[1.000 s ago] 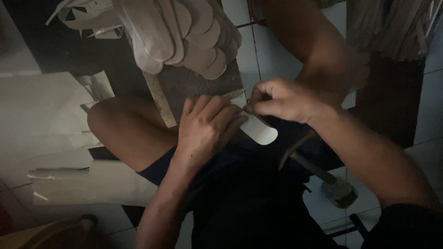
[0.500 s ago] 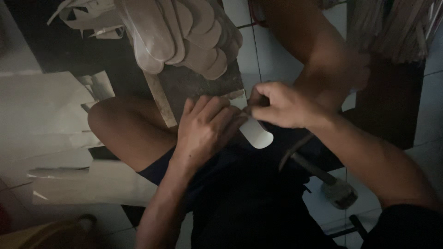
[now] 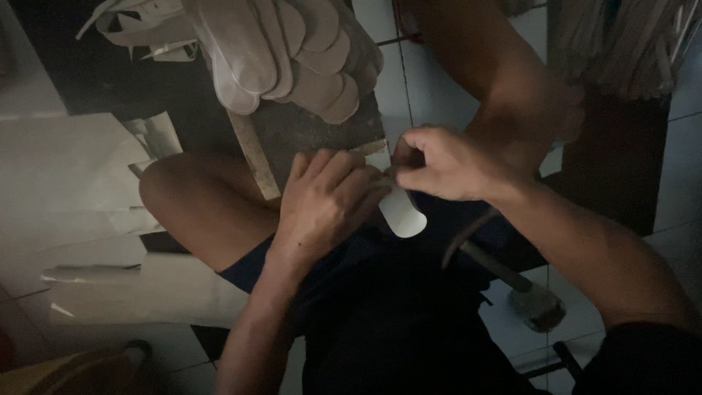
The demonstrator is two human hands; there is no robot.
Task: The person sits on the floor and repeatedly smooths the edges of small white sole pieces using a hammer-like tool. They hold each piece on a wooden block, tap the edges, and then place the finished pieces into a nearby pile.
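Note:
In the dim head view a pale sole-shaped piece (image 3: 401, 213) sticks out toward me over my lap. My left hand (image 3: 325, 197) lies flat over its far part, pressing it onto a dark work board (image 3: 307, 132). My right hand (image 3: 446, 162) is closed at the piece's right edge, fingers pinched on something small and dark that I cannot make out. Both hands touch each other over the piece.
A stack of pale cut soles (image 3: 285, 51) rests at the top of the board. Pale sheet material (image 3: 66, 190) lies at the left. A hammer (image 3: 512, 281) lies on the tiled floor by my right leg. My bare knees flank the board.
The pale piece has shifted slightly under my hands and sticks out a little further toward me. Both hands stay in nearly the same place.

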